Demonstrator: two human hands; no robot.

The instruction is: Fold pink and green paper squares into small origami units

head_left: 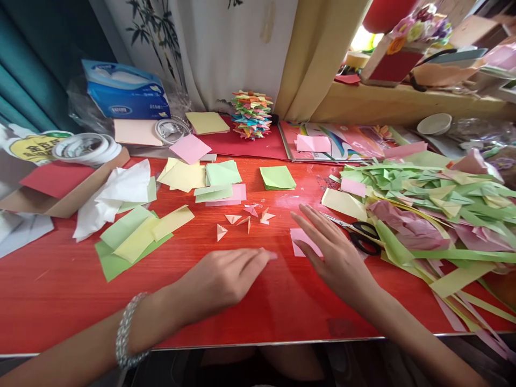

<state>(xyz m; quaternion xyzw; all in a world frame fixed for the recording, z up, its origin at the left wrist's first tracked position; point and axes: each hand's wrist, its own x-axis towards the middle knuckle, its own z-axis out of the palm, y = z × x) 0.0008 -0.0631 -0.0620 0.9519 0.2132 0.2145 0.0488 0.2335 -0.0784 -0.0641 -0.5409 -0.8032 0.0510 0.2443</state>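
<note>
My left hand point(231, 277) is over the red table with its fingers stretched out and nothing visible in it. Several small folded paper triangles, among them an orange one point(233, 219) and a pink one point(251, 210), lie just beyond it. To the right, my right hand point(332, 255) is spread, its fingers pointing away from me. Partly under its thumb side lies a pink paper square point(303, 242); whether they touch I cannot tell. Black-handled scissors point(365, 237) rest beside that hand. Farther off sits a stack of green paper squares point(278, 178).
A heap of paper strips and scraps point(435, 204) covers the right side. On the left lie green and yellow papers point(137, 236), crumpled tissue point(115, 193) and tape rolls point(86, 148). At the back stand a blue tissue pack point(124, 91) and a multicoloured folded-paper tower point(252, 115).
</note>
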